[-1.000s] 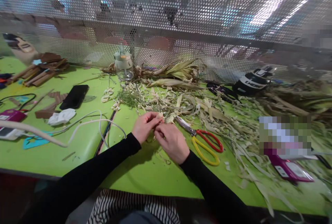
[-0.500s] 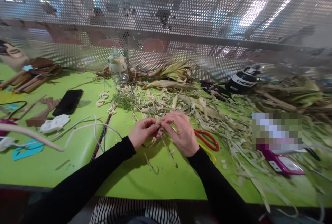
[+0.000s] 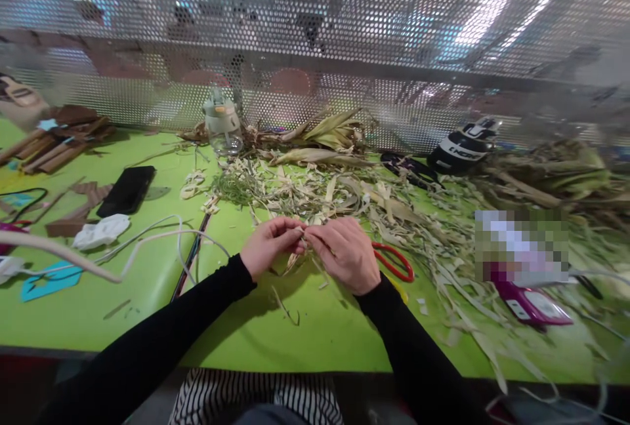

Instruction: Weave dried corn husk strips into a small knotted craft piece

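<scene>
Thumb and fingers of my left hand are pinched on a small piece of dried husk, whose strands hang below the fingertips. My right hand meets it at the fingertips, its fingers closed on the same small piece. Much of the piece is hidden by the fingers. Beyond both hands lies a wide pile of shredded husk strips. Red-handled scissors lie just right of my right hand, partly covered by it.
On the green table are a phone, white cables, a clear bottle, a black bottle, a magenta device, dark scissors and brown rolls. A perforated metal screen stands behind.
My right hand has turned slightly, with its fingers more curled, and covers more of the yellow handle. The long strand that hung between the hands shows less.
</scene>
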A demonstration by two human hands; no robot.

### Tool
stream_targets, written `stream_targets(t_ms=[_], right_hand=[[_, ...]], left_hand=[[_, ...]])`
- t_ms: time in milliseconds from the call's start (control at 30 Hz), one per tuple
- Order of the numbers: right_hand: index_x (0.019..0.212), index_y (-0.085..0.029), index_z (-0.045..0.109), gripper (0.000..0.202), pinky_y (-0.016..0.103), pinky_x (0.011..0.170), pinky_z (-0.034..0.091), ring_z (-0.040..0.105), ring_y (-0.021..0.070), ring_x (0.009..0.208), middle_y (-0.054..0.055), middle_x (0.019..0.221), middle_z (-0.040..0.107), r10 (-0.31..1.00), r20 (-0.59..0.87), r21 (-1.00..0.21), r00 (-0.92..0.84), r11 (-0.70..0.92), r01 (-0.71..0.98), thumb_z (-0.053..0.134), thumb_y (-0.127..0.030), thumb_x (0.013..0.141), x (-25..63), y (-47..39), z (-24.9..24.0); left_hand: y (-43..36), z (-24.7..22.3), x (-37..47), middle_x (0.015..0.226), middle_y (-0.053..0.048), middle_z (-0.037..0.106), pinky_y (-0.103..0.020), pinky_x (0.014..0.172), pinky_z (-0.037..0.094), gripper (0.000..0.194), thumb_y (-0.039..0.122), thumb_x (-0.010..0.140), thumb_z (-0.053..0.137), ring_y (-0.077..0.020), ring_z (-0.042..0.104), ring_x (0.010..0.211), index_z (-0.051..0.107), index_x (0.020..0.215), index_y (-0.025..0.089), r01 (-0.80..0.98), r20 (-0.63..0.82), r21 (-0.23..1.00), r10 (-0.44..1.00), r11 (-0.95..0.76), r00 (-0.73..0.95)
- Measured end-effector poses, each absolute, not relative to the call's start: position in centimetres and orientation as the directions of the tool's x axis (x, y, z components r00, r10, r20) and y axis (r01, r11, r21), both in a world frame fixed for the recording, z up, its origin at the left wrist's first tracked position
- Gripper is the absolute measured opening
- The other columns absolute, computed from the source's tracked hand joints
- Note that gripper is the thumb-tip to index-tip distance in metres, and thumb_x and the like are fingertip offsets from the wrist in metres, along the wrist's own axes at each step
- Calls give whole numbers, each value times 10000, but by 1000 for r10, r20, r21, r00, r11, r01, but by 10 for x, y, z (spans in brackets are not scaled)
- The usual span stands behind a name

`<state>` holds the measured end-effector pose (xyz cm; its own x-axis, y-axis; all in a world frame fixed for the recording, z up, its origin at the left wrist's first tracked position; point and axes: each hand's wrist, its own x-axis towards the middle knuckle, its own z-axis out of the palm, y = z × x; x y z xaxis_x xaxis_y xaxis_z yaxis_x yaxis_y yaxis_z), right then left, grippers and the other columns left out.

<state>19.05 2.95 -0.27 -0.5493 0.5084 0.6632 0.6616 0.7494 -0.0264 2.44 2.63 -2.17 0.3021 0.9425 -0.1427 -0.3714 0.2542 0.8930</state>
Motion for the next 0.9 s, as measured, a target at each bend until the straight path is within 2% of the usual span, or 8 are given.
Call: stream_targets(t_ms=[67,167,300,367,500,667,800,900], right_hand=[[780,-164,636,179,267,575,339,443,121,551,8,607,582,538,640,-84,-548,758,647,515,-233,894,190,29,-5],[799,-166,628,180,261,575,357,462,123,564,16,632,591,565,607,-164,-559,778,607,499,-240,900,189,30,-8],[894,-179,601,102,262,609,427,553,134,640,33,754,649,621,592,-312,-514,764,564,509,-222,888,192,33,-9],[937,-188,582,112,270,638,457,588,142,692,37,803,661,617,602,-336,-508,772,540,480,-183,892,194,34,-7],[950,-202,580,139,314,706,459,610,167,789,48,882,682,506,605,-165,-615,835,525,482,-148,868,197,35,-3],[957,-221,624,134,329,712,420,595,179,804,50,943,695,401,625,93,-670,813,575,608,-279,837,199,33,0],[913,-230,644,112,316,739,414,576,171,813,26,920,711,342,673,189,-655,777,600,655,-282,815,195,29,2],[898,-248,644,94,324,766,403,568,162,796,0,898,719,313,693,227,-649,760,609,661,-283,812,192,27,3]], left_hand=[[26,-18,22,765,-28,671,-256,728,524,323,306,653,761,-89,621,651,644,883,111,-405,-152,873,940,273,306],[25,-15,20,756,-27,669,-252,723,530,303,309,671,748,-88,624,651,649,873,106,-409,-162,863,930,296,331],[26,-16,18,737,-26,675,-242,697,534,254,264,683,743,-83,629,608,650,860,109,-398,-186,859,921,322,343],[27,-17,17,731,-33,681,-237,706,534,225,231,705,724,-92,644,632,651,880,110,-419,-188,845,919,331,346],[29,-15,14,688,-31,676,-220,687,532,183,171,723,695,-84,638,614,647,886,105,-467,-201,816,925,339,322],[30,-16,13,686,0,663,-205,656,517,249,191,702,719,-69,620,598,621,918,117,-473,-176,825,936,310,306],[29,-18,15,688,35,649,-210,657,502,398,219,662,762,-63,609,592,576,1006,146,-470,-136,844,950,260,283],[28,-19,16,701,29,651,-206,685,493,420,200,628,783,-56,604,608,589,995,131,-499,-180,815,948,294,264]])
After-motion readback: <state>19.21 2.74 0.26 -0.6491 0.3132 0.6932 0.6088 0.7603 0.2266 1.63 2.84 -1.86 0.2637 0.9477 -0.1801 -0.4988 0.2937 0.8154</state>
